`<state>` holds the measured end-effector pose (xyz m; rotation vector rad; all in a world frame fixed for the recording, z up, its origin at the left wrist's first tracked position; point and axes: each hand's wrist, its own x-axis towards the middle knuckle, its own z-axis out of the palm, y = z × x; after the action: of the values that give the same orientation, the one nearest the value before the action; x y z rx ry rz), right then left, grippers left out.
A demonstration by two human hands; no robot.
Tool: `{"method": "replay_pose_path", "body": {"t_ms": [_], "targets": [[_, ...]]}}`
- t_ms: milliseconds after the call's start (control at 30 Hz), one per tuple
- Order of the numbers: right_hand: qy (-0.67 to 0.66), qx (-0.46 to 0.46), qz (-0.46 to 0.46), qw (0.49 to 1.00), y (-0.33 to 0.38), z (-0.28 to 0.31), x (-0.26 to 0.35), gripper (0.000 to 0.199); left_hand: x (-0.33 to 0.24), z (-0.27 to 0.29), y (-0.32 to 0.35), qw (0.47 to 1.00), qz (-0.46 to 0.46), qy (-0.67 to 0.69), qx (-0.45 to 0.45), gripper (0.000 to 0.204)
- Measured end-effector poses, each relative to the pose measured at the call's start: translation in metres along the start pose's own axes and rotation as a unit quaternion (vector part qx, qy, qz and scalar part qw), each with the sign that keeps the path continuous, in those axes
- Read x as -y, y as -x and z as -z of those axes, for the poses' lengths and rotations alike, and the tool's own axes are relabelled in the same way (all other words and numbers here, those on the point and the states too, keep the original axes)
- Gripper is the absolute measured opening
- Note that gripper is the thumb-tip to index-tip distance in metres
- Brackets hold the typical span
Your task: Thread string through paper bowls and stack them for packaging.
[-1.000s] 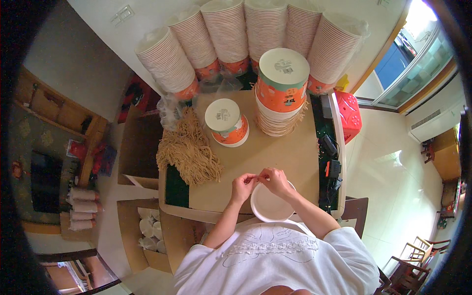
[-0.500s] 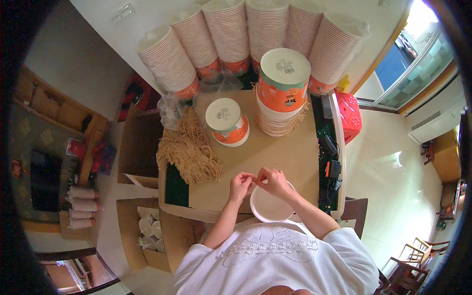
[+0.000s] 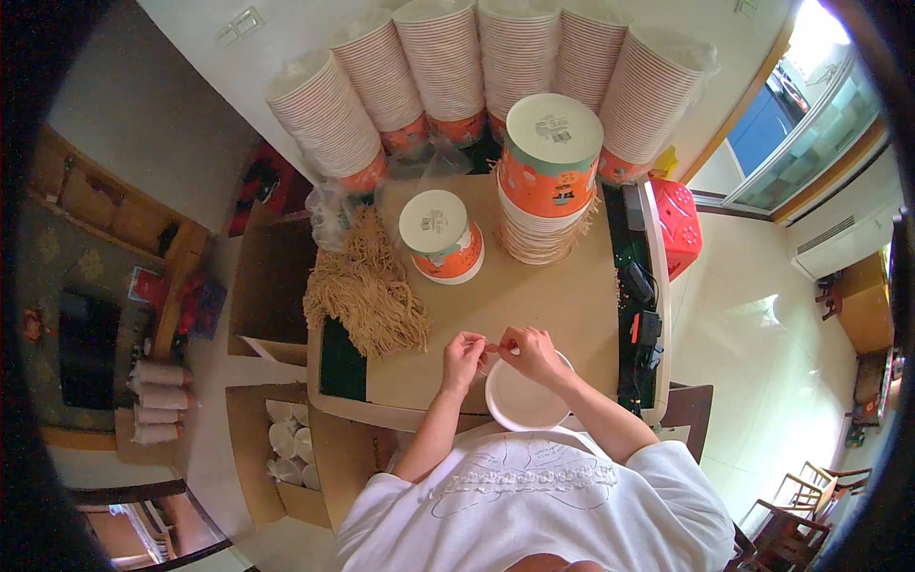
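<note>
A white paper bucket (image 3: 526, 397), its mouth turned up, stands at the near edge of the table against my shirt. Over its far rim my left hand (image 3: 464, 360) and my right hand (image 3: 530, 354) are held close together, both pinching. Between their fingertips shows a short bit of what looks like tan cord (image 3: 493, 349); the fingers hide most of it. A heap of tan cords (image 3: 367, 291) lies at the left of the table. Beyond my hands stands an upside-down orange and green paper bucket (image 3: 448, 250).
An upside-down stack of paper buckets (image 3: 553, 181), cords hanging at its sides, stands farther right. Tall plastic-wrapped bucket stacks (image 3: 443, 71) line the wall. Black cables and adapters (image 3: 643, 329) lie along the right edge. Left of the table is an open carton (image 3: 250, 448); a red stool (image 3: 675, 224) stands right.
My left hand has shifted slightly, and its fingertips sit a little farther from my right hand's. The bucket and the other things stay where they were.
</note>
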<state>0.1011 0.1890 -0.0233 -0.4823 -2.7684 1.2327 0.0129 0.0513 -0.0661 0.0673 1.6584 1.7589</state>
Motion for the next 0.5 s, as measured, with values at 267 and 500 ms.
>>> {"method": "replay_pose_path", "body": {"t_ms": [267,500], "targets": [[0.009,-0.006,-0.009,1.000,0.000,-0.005,-0.004,0.010,-0.009,-0.003,0.003,0.999,0.017,-0.041,0.020,0.013],[0.016,-0.006,-0.013,1.000,-0.002,-0.007,-0.005,0.011,-0.007,-0.003,0.003,0.993,0.019,-0.089,0.080,0.016]]}}
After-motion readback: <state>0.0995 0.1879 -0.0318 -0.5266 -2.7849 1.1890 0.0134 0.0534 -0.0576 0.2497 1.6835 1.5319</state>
